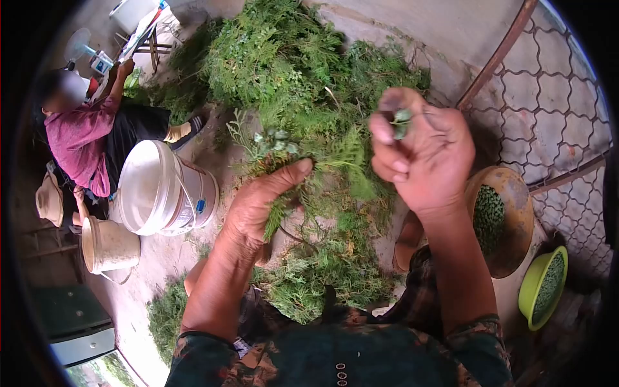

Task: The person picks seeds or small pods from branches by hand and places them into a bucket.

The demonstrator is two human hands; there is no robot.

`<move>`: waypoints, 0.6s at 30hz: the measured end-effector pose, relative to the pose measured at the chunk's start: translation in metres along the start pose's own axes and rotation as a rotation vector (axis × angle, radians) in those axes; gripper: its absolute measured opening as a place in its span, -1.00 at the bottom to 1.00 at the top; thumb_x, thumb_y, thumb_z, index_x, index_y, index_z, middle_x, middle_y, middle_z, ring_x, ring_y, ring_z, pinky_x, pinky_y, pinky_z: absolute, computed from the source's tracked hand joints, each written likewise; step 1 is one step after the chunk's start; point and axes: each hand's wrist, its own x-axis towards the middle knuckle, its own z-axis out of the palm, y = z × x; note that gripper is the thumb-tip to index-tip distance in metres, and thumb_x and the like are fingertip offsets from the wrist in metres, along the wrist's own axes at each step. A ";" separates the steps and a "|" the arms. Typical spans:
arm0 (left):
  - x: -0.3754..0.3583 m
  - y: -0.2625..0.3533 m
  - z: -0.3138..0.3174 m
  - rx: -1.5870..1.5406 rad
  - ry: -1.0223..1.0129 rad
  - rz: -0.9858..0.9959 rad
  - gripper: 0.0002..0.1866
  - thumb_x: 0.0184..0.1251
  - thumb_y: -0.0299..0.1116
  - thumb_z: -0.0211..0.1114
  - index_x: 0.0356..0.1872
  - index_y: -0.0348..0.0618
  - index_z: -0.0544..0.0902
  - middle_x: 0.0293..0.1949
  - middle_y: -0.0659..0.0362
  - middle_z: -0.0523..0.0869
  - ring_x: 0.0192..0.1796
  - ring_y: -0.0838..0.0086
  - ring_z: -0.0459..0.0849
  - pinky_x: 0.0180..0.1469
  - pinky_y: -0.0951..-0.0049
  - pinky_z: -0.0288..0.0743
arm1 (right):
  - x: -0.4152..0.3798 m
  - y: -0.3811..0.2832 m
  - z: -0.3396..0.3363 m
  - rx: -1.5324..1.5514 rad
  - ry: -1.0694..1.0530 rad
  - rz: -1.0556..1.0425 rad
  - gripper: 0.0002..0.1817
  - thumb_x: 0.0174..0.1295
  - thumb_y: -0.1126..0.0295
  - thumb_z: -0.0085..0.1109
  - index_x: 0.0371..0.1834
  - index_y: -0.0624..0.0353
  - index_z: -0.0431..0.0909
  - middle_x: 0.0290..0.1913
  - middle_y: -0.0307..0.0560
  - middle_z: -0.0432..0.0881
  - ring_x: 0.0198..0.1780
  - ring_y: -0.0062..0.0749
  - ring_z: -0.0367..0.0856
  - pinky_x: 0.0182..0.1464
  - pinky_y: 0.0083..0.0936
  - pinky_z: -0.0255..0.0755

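Floor [132, 298]: pale, scattered with green bits. Borne directly on it: one large heap of leafy green cuttings [277, 71], far side; one lower spread of cuttings [322, 277], near centre; one small pile [164, 316], near left; one large white bucket [171, 192], with handle, left; one smaller cream bucket [117, 245], just beside it. Right, apparently likewise: one brown-stained basin [520, 222], one lime-green basin [529, 290], both containing small green pieces.
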 end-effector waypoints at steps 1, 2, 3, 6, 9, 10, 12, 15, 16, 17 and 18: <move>-0.003 0.003 0.002 0.081 0.000 0.018 -0.35 0.01 0.04 0.36 0.04 -0.22 0.50 -0.08 0.04 0.59 -0.04 0.40 0.51 0.10 0.38 0.28 | 0.000 0.000 0.013 -0.015 0.082 0.033 -0.59 0.15 0.06 -0.29 -0.24 0.12 0.46 -0.46 -0.19 0.44 -0.70 -0.71 0.11 -0.72 -0.73 0.07; -0.005 0.004 0.004 0.160 0.002 0.036 -0.40 0.05 0.01 0.34 0.02 -0.23 0.51 -0.09 0.05 0.59 -0.08 0.40 0.52 0.06 0.41 0.31 | -0.001 -0.004 0.023 0.002 0.148 0.071 -0.63 0.21 0.04 -0.14 -0.35 0.13 0.48 -0.54 -0.27 0.41 -0.69 -0.75 0.14 -0.73 -0.75 0.05; 0.007 -0.022 0.022 0.053 -0.056 0.025 -0.40 0.05 0.01 0.34 0.02 -0.23 0.51 -0.09 0.05 0.59 -0.08 0.40 0.52 0.06 0.41 0.31 | -0.009 -0.018 0.010 -0.107 0.182 0.117 -0.63 0.21 0.04 -0.14 -0.35 0.13 0.48 -0.54 -0.27 0.41 -0.69 -0.75 0.14 -0.73 -0.75 0.05; 0.006 -0.023 0.016 0.238 -0.045 0.035 -0.39 0.15 0.09 0.20 0.04 -0.24 0.51 -0.01 0.07 0.57 -0.06 0.42 0.51 -0.10 0.40 0.41 | -0.011 -0.014 0.006 -0.473 0.065 0.161 -0.64 0.13 0.03 0.17 -0.44 0.15 0.50 -0.54 -0.32 0.43 -0.62 -0.76 0.28 -0.67 -0.75 0.15; 0.001 -0.019 0.009 0.310 0.035 -0.010 -0.41 0.17 0.09 0.17 0.07 -0.17 0.50 0.00 0.07 0.57 -0.05 0.42 0.51 -0.08 0.42 0.40 | -0.004 0.019 0.007 -0.846 -0.016 -0.184 -0.72 0.12 0.17 0.23 -0.43 0.17 0.51 -0.56 -0.30 0.45 -0.60 -0.73 0.28 -0.59 -0.74 0.22; 0.000 -0.019 0.006 0.334 0.062 -0.030 -0.42 0.18 0.09 0.17 0.08 -0.15 0.50 0.00 0.07 0.57 -0.05 0.42 0.52 -0.08 0.42 0.40 | -0.005 0.022 0.007 -0.958 -0.047 -0.155 -0.79 0.10 0.33 0.26 -0.43 0.25 0.50 -0.60 -0.22 0.45 -0.59 -0.64 0.31 -0.53 -0.65 0.27; -0.002 -0.021 0.001 0.656 0.013 0.229 -0.46 0.21 0.06 0.14 0.07 -0.13 0.51 -0.04 0.07 0.60 -0.10 0.46 0.53 -0.12 0.47 0.41 | -0.006 0.037 0.007 -1.000 -0.035 -0.248 -0.80 0.11 0.35 0.23 -0.42 0.27 0.48 -0.62 -0.19 0.44 -0.59 -0.62 0.32 -0.52 -0.60 0.28; -0.001 -0.018 0.007 0.445 -0.003 0.159 -0.52 0.27 0.00 0.11 0.03 -0.15 0.51 -0.14 0.11 0.63 -0.16 0.51 0.55 -0.15 0.50 0.42 | -0.006 0.039 0.006 -1.102 -0.062 -0.277 -0.80 0.12 0.40 0.19 -0.41 0.33 0.44 -0.65 -0.11 0.39 -0.58 -0.56 0.36 -0.51 -0.46 0.30; -0.003 -0.013 0.010 0.525 0.031 0.116 -0.57 0.28 -0.07 0.13 0.01 -0.17 0.52 -0.20 0.16 0.64 -0.15 0.51 0.53 -0.15 0.47 0.42 | -0.006 0.040 0.005 -1.182 -0.085 -0.303 -0.81 0.12 0.40 0.19 -0.43 0.32 0.45 -0.65 -0.14 0.40 -0.60 -0.56 0.35 -0.54 -0.47 0.27; -0.002 -0.015 0.009 0.526 0.029 0.114 -0.57 0.28 -0.07 0.13 0.01 -0.17 0.52 -0.20 0.16 0.64 -0.15 0.51 0.53 -0.15 0.47 0.42 | -0.006 0.040 0.004 -1.262 -0.107 -0.329 -0.82 0.12 0.40 0.19 -0.45 0.31 0.46 -0.66 -0.18 0.41 -0.63 -0.56 0.34 -0.57 -0.48 0.25; -0.002 -0.017 0.009 0.491 0.000 0.145 -0.57 0.26 -0.08 0.16 -0.01 -0.19 0.53 -0.21 0.17 0.64 -0.17 0.51 0.53 -0.16 0.47 0.42 | -0.007 0.038 0.004 -1.260 -0.102 -0.327 -0.82 0.12 0.40 0.19 -0.45 0.31 0.46 -0.66 -0.18 0.41 -0.63 -0.56 0.34 -0.57 -0.48 0.25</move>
